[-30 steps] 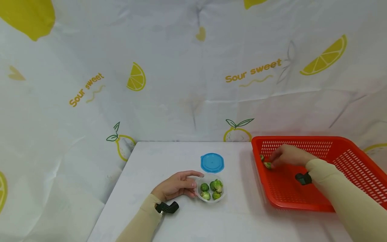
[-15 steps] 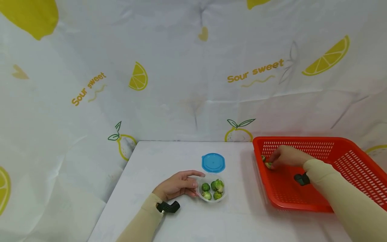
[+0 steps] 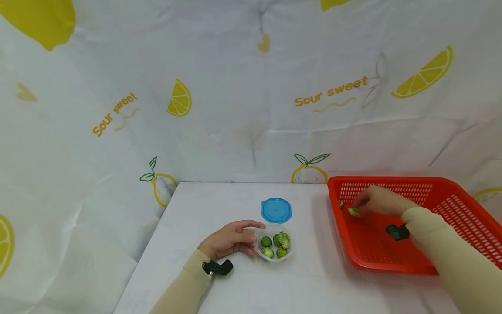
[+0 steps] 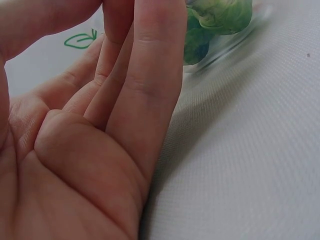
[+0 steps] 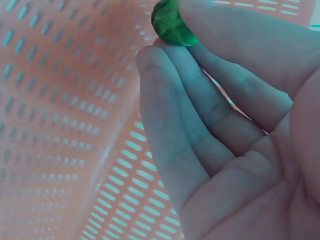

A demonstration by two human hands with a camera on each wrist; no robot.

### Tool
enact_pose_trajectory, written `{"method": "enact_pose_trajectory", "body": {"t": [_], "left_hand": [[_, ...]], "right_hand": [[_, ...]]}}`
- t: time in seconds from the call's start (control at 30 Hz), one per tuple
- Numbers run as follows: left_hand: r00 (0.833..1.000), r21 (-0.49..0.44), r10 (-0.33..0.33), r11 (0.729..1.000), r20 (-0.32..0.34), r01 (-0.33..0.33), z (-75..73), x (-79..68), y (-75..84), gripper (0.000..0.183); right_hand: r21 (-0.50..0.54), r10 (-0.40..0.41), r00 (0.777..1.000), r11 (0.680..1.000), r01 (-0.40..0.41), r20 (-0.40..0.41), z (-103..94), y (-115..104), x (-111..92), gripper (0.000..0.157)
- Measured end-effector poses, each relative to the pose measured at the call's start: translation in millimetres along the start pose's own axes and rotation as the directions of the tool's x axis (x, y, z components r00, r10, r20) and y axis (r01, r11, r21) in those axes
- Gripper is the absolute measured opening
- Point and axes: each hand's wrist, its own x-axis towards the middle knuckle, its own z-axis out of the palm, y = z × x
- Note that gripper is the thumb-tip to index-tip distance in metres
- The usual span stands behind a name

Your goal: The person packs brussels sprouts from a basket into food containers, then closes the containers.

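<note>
My left hand holds the left side of a small clear plastic container, its thumb and fingers at the rim. Several green Brussels sprouts lie inside that container; the left wrist view shows only part of them past the fingers. Inside the red basket, my right hand pinches one Brussels sprout between thumb and fingertips. The same held sprout appears at the top of the right wrist view. Another sprout rests by the basket's left wall, just beyond the pinched one.
A blue lid lies flat on the white table, behind the container. The basket's raised perforated walls surround my right hand. A white lemon-print cloth hangs behind the table and to the left.
My right hand has lifted slightly and shifted right, bringing the pinched sprout away from the basket's left wall. The left hand and container stay in place.
</note>
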Motion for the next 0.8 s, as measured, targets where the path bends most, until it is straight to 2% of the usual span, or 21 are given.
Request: {"method": "enact_pose_trajectory", "body": {"t": [0.3,0.5,0.8], "left_hand": [[1.000,0.010,0.000,1.000,-0.011,0.000,-0.1,0.1,-1.0,0.053],[1.000,0.004,-0.002,1.000,-0.020,0.002,-2.3,-3.1,-1.5,0.053],[1.000,0.016,-0.001,1.000,-0.012,0.001,-0.8,-1.1,-0.4,0.053]], "right_hand": [[-0.017,-0.005,1.000,1.000,0.004,-0.008,-10.4,-22,-26,0.029],[-0.038,-0.035,0.999,0.999,0.034,-0.023,-16.3,-47,-39,0.026],[-0.050,-0.102,0.989,0.994,0.097,-0.105,-13.7,-90,-54,0.029]]}}
